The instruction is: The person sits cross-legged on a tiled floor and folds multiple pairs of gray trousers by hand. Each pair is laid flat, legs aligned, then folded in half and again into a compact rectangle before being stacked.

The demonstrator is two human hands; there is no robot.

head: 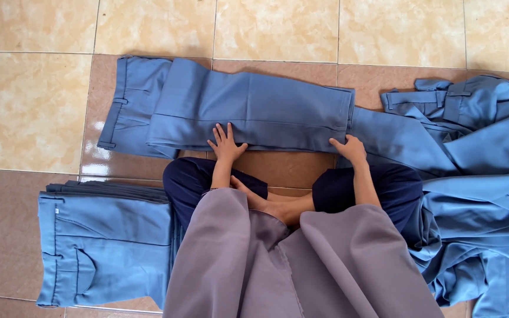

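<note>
A person sits cross-legged on the tiled floor [278, 29], seen from above, with a pair of blue trousers [248, 109] spread across the middle of the frame — its waistband lies toward the upper left and the legs are folded back over it, the doubled edge ending right of centre.

The left hand [226, 144] lies flat on the near edge of the trousers at the centre, fingers [221, 132] spread and straight, pressing on the cloth and gripping nothing. The right hand [350, 148] rests at the near right corner of the folded part, its fingers curled down onto the cloth; whether they pinch the edge or only press it cannot be told.

At the lower left a stack [104, 241] of folded blue trousers sits on the floor, just beside the person's knee. Along the right edge of the frame lies a loose pile [484, 171] of unfolded blue garments — it touches the trousers' far end and spills down past the other knee. A mauve robe [301, 265] covers the lap at the bottom centre.
</note>
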